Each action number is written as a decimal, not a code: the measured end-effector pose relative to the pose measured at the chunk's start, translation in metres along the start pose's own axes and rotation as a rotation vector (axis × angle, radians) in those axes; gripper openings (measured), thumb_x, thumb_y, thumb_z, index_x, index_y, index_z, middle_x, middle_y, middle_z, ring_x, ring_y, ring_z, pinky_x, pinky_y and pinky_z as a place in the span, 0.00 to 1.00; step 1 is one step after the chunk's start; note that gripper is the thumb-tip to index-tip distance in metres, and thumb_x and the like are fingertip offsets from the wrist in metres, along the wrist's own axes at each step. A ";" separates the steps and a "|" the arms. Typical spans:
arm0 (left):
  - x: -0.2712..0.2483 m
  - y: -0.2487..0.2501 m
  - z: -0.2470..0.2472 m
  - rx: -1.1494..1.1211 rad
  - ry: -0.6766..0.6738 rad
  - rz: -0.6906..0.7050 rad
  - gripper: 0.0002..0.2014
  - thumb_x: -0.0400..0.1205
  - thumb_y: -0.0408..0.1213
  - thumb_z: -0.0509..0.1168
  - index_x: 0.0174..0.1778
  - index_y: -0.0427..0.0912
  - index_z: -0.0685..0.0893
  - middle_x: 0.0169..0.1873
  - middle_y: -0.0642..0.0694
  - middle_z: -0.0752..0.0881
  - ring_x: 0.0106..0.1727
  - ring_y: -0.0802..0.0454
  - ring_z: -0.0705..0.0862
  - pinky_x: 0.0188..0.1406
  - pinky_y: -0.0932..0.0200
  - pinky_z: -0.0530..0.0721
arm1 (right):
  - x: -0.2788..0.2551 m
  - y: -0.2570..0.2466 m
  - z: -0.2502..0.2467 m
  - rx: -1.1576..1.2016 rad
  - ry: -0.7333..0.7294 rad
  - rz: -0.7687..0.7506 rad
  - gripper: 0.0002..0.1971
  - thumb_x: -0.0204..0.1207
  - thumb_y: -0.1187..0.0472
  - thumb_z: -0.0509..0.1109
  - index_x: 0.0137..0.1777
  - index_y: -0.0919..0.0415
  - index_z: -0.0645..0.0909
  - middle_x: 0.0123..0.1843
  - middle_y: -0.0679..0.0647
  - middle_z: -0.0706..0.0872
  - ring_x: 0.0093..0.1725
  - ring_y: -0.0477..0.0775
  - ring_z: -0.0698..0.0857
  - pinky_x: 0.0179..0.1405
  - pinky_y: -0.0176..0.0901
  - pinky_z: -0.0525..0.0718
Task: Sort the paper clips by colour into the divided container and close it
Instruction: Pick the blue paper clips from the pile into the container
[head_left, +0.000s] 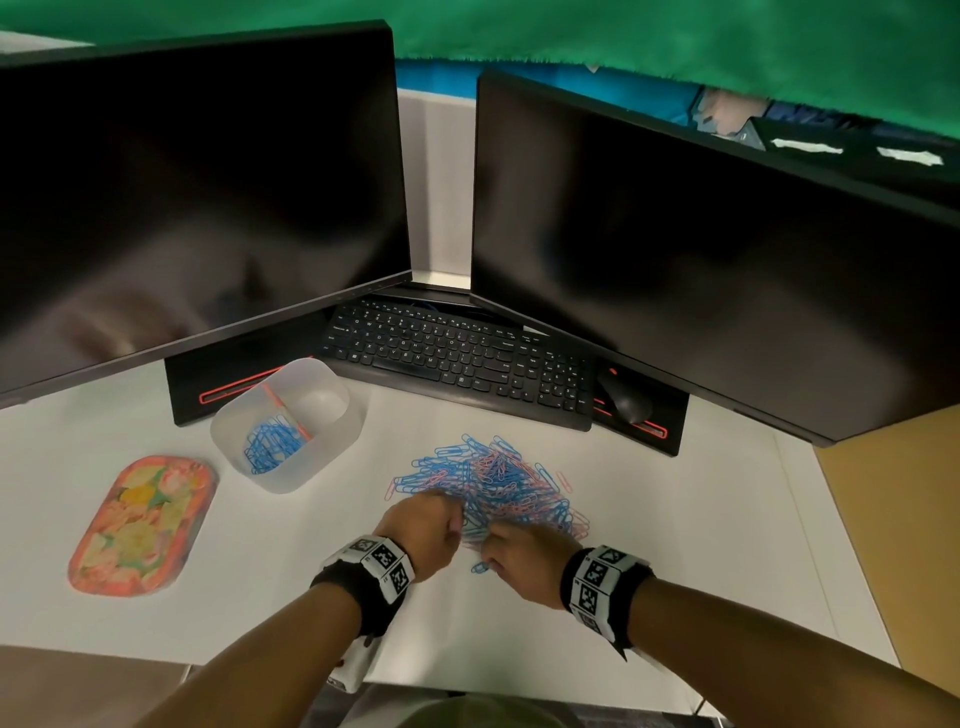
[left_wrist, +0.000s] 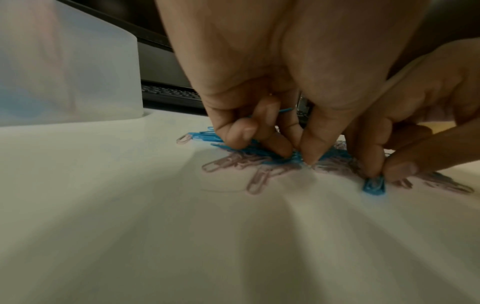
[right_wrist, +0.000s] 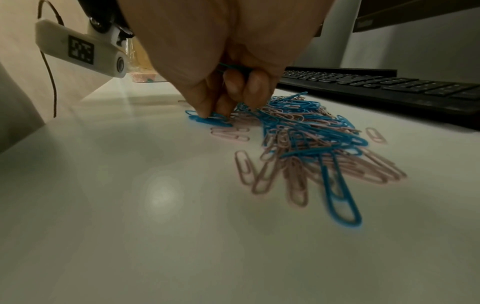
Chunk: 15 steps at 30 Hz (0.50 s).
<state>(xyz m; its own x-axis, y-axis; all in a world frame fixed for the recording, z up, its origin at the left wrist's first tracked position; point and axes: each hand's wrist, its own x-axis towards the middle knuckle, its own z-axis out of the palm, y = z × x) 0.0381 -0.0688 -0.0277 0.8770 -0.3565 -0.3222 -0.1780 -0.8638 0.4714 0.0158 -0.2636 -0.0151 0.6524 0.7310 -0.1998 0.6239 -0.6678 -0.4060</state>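
Observation:
A mixed pile of blue and pink paper clips (head_left: 498, 483) lies on the white desk. Both hands work its near edge. My left hand (head_left: 456, 519) pinches blue paper clips (left_wrist: 283, 157) between curled fingers and thumb, with another blue clip tucked against the palm. My right hand (head_left: 491, 552) pinches a blue clip (right_wrist: 211, 120) off the desk and holds more blue clips under its curled fingers. The translucent divided container (head_left: 332, 452) stands open to the left, with blue clips (head_left: 270, 447) in its near compartment. Its floral lid (head_left: 143, 525) lies further left.
A black keyboard (head_left: 457, 358) and mouse (head_left: 626, 400) sit behind the pile, under two dark monitors (head_left: 675, 249). The container wall (left_wrist: 64, 72) rises close to the left of my left hand. Bare white desk (head_left: 234, 597) stretches between the lid and my arms.

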 end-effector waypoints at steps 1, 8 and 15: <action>0.000 -0.001 -0.001 -0.029 -0.007 -0.006 0.04 0.74 0.38 0.62 0.34 0.51 0.78 0.38 0.53 0.83 0.42 0.50 0.83 0.42 0.58 0.82 | 0.000 0.000 -0.001 0.005 -0.005 0.026 0.05 0.75 0.64 0.67 0.45 0.63 0.83 0.45 0.60 0.83 0.38 0.63 0.84 0.34 0.45 0.84; -0.002 -0.005 -0.005 -0.346 0.061 -0.076 0.12 0.78 0.30 0.63 0.48 0.52 0.86 0.37 0.54 0.83 0.37 0.56 0.81 0.41 0.69 0.78 | 0.003 0.002 -0.005 0.260 0.126 0.218 0.08 0.81 0.64 0.60 0.51 0.63 0.81 0.48 0.57 0.84 0.44 0.56 0.82 0.44 0.39 0.78; 0.000 -0.002 -0.025 -1.010 -0.053 -0.360 0.11 0.74 0.23 0.59 0.34 0.40 0.83 0.22 0.52 0.77 0.22 0.57 0.72 0.24 0.64 0.69 | 0.008 0.009 -0.015 1.040 0.105 0.637 0.16 0.80 0.70 0.55 0.56 0.60 0.83 0.42 0.55 0.87 0.35 0.47 0.84 0.29 0.31 0.76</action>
<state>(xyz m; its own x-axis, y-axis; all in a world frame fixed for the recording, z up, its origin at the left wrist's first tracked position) 0.0494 -0.0581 -0.0082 0.7794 -0.1762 -0.6013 0.5596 -0.2358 0.7945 0.0334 -0.2659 -0.0076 0.7772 0.2673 -0.5696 -0.4293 -0.4366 -0.7906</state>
